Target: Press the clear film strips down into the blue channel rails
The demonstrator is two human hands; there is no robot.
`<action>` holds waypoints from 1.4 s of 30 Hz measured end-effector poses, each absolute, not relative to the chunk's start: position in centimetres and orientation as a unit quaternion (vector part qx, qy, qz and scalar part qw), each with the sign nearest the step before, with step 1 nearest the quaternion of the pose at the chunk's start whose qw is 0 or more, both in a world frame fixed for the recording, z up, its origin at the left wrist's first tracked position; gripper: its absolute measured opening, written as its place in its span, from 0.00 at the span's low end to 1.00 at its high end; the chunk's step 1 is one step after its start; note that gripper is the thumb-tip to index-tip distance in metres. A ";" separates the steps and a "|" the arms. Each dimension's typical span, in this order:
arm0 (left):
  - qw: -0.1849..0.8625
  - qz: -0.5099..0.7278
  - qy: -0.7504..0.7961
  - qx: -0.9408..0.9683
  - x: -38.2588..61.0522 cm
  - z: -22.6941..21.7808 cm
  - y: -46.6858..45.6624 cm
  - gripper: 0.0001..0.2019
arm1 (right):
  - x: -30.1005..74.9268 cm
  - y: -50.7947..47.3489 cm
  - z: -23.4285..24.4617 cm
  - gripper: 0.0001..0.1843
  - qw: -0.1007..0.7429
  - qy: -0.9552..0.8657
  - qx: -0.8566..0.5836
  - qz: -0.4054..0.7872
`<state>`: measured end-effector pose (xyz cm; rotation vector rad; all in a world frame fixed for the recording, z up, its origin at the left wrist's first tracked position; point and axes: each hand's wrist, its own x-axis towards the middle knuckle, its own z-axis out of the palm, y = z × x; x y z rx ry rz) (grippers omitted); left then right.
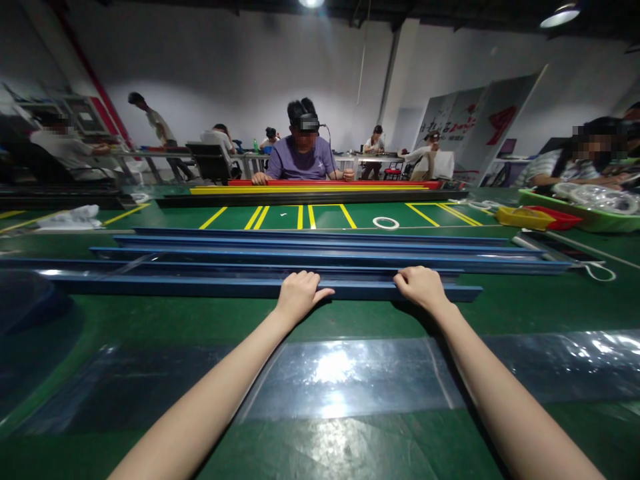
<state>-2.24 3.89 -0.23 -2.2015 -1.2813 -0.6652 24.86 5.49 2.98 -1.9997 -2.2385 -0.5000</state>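
Observation:
Several long blue strips lie side by side across the green table (350, 433). My left hand (299, 293) rests on the nearest blue strip (200, 287), fingers curled over its top edge, thumb stretched to the right. My right hand (421, 287) grips the same strip near its right end, fingers bent over it. A clear plastic sheet (360, 373) lies flat on the table under my forearms.
More blue strips (320, 250) lie behind the near one. Across the table a person in a purple shirt (301, 160) sits behind red, yellow and black strips (310, 191). A white tape ring (385, 223) and coloured trays (530, 217) lie to the right.

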 end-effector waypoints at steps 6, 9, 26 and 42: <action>0.239 -0.263 -0.462 -0.812 -2.2 0.0 3.7 0.22 | 24.3 5.5 3.5 0.25 0.036 -0.740 -0.651 -0.167; 0.239 -0.265 -0.461 -0.813 -2.2 0.0 3.6 0.21 | 23.7 5.4 3.7 0.25 0.036 -0.739 -0.652 -0.162; 0.230 -0.284 -0.443 -0.819 -2.2 -0.1 3.8 0.20 | 17.9 4.3 3.3 0.21 0.159 -0.828 -0.501 -0.197; 0.230 -0.267 -0.393 -0.849 -2.4 -0.1 3.3 0.22 | 15.9 4.1 2.5 0.22 0.141 -0.839 -0.501 -0.158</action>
